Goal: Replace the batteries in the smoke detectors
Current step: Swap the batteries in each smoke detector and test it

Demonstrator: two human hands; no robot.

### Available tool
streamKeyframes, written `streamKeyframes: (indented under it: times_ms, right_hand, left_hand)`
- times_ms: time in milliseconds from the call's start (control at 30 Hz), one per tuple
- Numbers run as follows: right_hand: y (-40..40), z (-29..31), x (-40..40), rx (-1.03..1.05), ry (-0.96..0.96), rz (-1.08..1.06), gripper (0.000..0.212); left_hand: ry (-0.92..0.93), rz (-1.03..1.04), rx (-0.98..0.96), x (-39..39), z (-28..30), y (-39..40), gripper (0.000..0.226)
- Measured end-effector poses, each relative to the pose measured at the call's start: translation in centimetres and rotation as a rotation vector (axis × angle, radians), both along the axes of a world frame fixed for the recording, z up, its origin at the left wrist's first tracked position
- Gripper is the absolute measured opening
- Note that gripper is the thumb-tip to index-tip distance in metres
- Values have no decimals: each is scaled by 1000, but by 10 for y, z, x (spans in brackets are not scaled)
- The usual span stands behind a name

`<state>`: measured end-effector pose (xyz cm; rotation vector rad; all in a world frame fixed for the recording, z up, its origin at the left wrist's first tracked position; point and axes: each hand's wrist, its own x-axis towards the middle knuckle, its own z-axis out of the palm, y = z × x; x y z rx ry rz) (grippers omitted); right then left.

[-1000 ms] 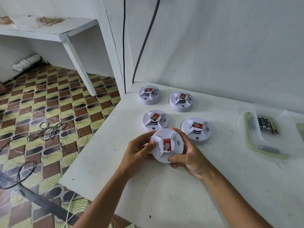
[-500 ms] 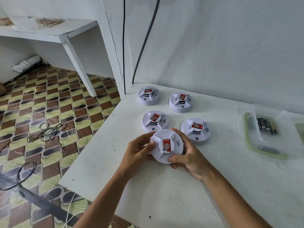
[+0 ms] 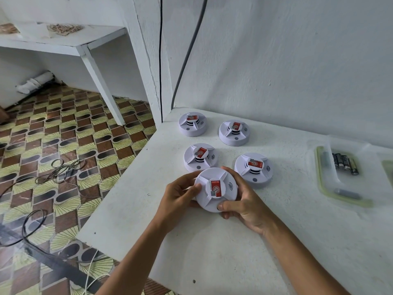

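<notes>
Holding item 1: white round smoke detector (image 3: pixel 215 189), front centre of white tabletop (image 3: pixel 223 252), gripped from both sides. Left hand (image 3: pixel 177 196) curled on its left rim, thumb on the top face; right hand (image 3: pixel 244 204) curled round the right rim, thumb at the near edge. Top face up, tilted slightly toward the camera. Red-and-white label at centre, long axis running near-to-far; a small code square at its near end, print too small to read. Sound-wave mark to the right of the label.

Items 2–5: four more detectors (image 3: pixel 199 156), same type, lying flat, face up, in two rows behind the held one, each w/ red label at a different angle; text not legible. Nearest two sit just beside the held unit; cannot tell if touching.

Item 6: clear plastic tray (image 3: pixel 323 186), right side of tabletop, well apart from the detectors. Contains batteries (image 3: pixel 344 162) in a side-by-side group, long axes roughly near-to-far, plus single cells lying apart. Brand not readable.
</notes>
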<state>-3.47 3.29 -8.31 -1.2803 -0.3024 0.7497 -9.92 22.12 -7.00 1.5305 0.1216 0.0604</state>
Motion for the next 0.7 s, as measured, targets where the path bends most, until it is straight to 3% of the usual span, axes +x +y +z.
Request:
streamKeyframes:
  times_ms: [700]
  right_hand:
    - [-1,1,-1,-1,7,-4,89]
  left_hand:
    - [-3,9,8,-1,1,-1,39]
